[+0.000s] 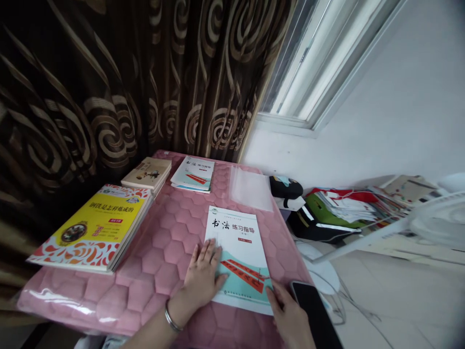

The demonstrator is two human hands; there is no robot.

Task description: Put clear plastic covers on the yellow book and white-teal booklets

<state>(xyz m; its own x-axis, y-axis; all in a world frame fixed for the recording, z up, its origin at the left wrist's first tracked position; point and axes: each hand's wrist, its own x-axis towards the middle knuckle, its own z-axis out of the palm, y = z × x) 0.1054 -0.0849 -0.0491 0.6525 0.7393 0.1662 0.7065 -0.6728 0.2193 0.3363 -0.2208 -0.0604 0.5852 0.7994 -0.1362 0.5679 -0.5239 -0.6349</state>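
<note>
A white and teal workbook (238, 242) with red brush strokes on its cover lies flat on the pink quilted table cover (163, 242). My left hand (202, 278), with a bracelet at the wrist, rests palm down on the book's left edge, fingers spread. My right hand (288, 315) touches the book's lower right corner with its fingertips. A black phone (314, 312) lies just right of that hand, at the table's edge.
A yellow book stack (96, 228) sits at the left, a tan book (147, 173) and a second workbook stack (193, 174) at the back, beside a clear plastic sleeve (250, 189). Dark curtains hang behind. Piled papers (348, 203) and a white fan (436, 220) stand at right.
</note>
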